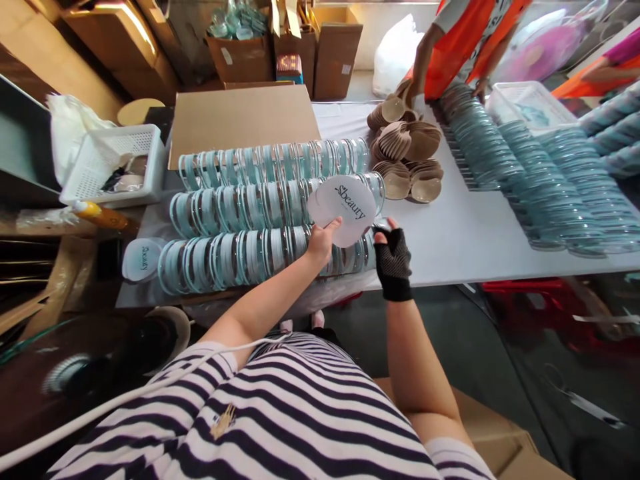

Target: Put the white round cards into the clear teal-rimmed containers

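I have the left hand [323, 247] grasping a small stack of printed cards [345, 207], thumb on top, over the right ends of the middle and near rows of pale blue discs [270, 203]. My right hand [393, 260], in a black fingerless glove, has its fingers half curled by the right end of the near row; from here I cannot tell whether they grip a disc. Three rows stand left of the tabletop's [440, 237] middle, the closest along the near edge. I see another card stack [143, 260] by the near left corner, and a cardboard sheet [245, 117] along the far edge. Brown paddles [400, 180] lie right of the rows, where a co-worker in orange [457, 50] reaches in from the far edge. Slanting rows of blue pieces [530, 180] fill the right side.
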### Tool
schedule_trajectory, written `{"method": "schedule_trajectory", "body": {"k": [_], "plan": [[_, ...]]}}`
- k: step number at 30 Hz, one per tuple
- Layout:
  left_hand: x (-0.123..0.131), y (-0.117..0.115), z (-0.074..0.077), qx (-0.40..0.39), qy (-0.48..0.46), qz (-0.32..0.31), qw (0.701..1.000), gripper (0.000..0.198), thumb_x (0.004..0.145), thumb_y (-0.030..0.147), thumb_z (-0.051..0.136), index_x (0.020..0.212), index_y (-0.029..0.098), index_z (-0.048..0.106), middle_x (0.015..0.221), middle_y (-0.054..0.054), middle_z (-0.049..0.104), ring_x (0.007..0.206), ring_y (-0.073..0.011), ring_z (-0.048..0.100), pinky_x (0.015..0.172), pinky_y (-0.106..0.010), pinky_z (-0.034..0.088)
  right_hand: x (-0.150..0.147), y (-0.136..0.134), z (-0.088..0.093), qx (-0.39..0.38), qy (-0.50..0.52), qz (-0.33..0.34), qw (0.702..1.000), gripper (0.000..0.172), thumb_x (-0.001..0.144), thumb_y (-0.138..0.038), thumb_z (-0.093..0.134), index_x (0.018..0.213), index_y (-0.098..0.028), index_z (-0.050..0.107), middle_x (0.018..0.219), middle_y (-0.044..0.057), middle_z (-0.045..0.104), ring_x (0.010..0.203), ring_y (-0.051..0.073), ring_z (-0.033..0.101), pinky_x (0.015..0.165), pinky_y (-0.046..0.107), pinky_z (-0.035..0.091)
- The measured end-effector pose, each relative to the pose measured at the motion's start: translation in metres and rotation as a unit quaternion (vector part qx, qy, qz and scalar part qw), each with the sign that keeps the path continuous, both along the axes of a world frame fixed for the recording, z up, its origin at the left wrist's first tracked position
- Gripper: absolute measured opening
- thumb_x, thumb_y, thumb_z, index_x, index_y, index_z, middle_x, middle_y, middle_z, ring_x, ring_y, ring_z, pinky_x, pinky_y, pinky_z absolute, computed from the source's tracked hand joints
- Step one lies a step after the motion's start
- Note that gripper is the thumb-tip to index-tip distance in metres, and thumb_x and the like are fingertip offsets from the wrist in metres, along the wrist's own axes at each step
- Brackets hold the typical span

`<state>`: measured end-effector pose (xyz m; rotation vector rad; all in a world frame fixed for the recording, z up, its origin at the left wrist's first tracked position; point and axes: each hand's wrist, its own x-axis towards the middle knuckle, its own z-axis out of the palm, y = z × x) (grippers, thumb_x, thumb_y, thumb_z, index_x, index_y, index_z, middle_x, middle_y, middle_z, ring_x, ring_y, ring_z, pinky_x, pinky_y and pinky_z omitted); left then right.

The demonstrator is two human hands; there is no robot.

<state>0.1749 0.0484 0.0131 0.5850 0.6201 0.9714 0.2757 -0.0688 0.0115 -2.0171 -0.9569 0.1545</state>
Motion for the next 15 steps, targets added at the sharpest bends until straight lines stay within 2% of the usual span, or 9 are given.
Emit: {"method": "schedule_trajectory", "body": {"k": [2,5,8,10,13,15], "plan": [[-0.01,-0.007,0.001,-0.001,-0.006,-0.006,1.0,0.041,0.071,0.011,0.076,0.112,0.016,0.07,0.105,-0.006,0.076,0.112,-0.0235,0.067,0.108,-0.041,0.045,-0.004,0.007,0.016,0.005,-0.083,-0.013,0.996,0.06,0.094,-0.049,0.038,0.142,-0.012,0.043,0.139,0.018,0.054,0.128,0.026,0.051,0.105,0.044,0.044],[-0.029,-0.017,0.003,-0.041,0.019,-0.008,0.999,0.027,0.072,0.007,0.073,0.097,0.016,0.073,0.096,-0.005,0.077,0.109,-0.0239,0.068,0.107,-0.041,0.045,-0.029,0.017,0.028,0.005,-0.163,0.014,0.987,0.054,0.093,-0.043,0.042,0.137,-0.013,0.049,0.143,0.019,0.049,0.135,0.028,0.044,0.109,0.047,0.039],[-0.047,-0.019,0.007,-0.069,0.041,-0.027,0.996,0.02,0.074,0.002,0.07,0.088,0.016,0.073,0.089,-0.004,0.077,0.109,-0.0252,0.068,0.106,-0.042,0.046,-0.057,0.025,0.025,0.013,-0.122,-0.006,0.992,0.047,0.092,-0.038,0.04,0.128,-0.013,0.056,0.124,0.017,0.061,0.117,0.026,0.057,0.097,0.043,0.049],[-0.057,-0.013,0.012,-0.061,0.037,-0.036,0.997,0.023,0.074,0.002,0.07,0.092,0.016,0.074,0.09,-0.004,0.077,0.11,-0.0251,0.067,0.105,-0.041,0.047,-0.067,0.023,0.022,0.008,-0.069,-0.065,0.995,0.046,0.092,-0.037,0.036,0.125,-0.011,0.057,0.108,0.015,0.066,0.099,0.024,0.062,0.086,0.039,0.053],[-0.069,0.006,0.021,-0.062,0.011,-0.021,0.998,0.032,0.075,0.005,0.072,0.104,0.018,0.073,0.099,-0.004,0.077,0.115,-0.0235,0.065,0.106,-0.039,0.047,-0.073,-0.006,0.021,-0.001,-0.082,-0.189,0.979,0.047,0.092,-0.04,0.036,0.12,-0.01,0.058,0.098,0.015,0.067,0.089,0.025,0.063,0.074,0.037,0.052],[-0.074,0.022,0.025,-0.067,-0.017,-0.011,0.998,0.039,0.076,0.006,0.072,0.112,0.02,0.07,0.107,-0.004,0.076,0.116,-0.0228,0.065,0.107,-0.039,0.046,-0.082,-0.041,0.019,-0.065,-0.121,-0.213,0.967,0.046,0.091,-0.046,0.04,0.111,-0.011,0.062,0.092,0.017,0.067,0.085,0.028,0.063,0.068,0.036,0.049]]}}
